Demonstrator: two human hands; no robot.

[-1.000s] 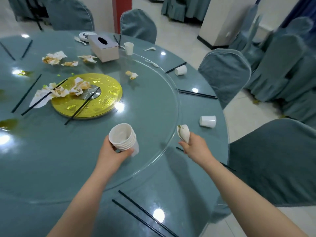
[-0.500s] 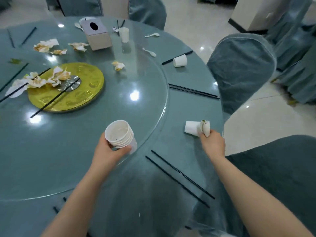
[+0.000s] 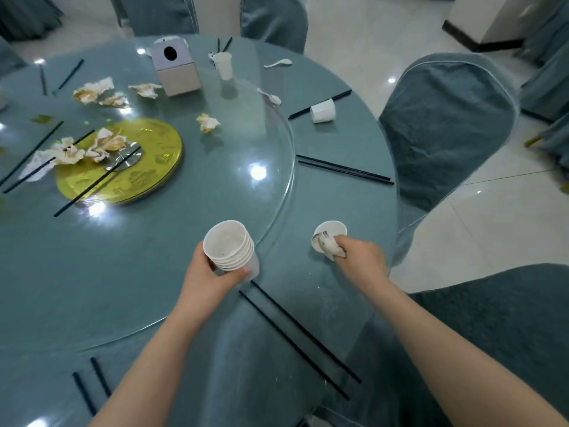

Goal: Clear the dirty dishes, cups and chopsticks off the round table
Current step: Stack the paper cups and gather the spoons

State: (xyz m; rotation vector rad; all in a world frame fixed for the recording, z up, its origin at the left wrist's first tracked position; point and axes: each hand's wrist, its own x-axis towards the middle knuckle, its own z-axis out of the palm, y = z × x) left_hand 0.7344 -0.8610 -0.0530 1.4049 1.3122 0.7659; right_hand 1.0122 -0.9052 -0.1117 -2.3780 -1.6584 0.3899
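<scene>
My left hand [image 3: 212,275] grips a stack of several white plastic cups [image 3: 229,246] just above the glass turntable's near edge. My right hand [image 3: 360,260] holds a white cup [image 3: 331,231] lifted and tilted off the table, together with a dirty white spoon [image 3: 326,243] pressed against its rim. Another cup [image 3: 322,110] lies on its side further back, and one cup [image 3: 223,65] stands upright near the tissue box. Black chopstick pairs lie near me [image 3: 298,337], to the right [image 3: 345,169] and on the gold disc [image 3: 98,183]. White spoons [image 3: 278,63] lie at the back.
A tissue box [image 3: 177,69] and crumpled dirty napkins [image 3: 98,94] sit on the glass turntable [image 3: 215,186] around the gold centre disc [image 3: 147,167]. Covered chairs [image 3: 446,124] stand close round the table's right and far edges. More chopsticks [image 3: 86,386] lie at the lower left.
My right hand, holding the spoon, reached the cup lying on the table's right side and picked it up; the cup is now lifted and tilted. The view shifted right along the table.
</scene>
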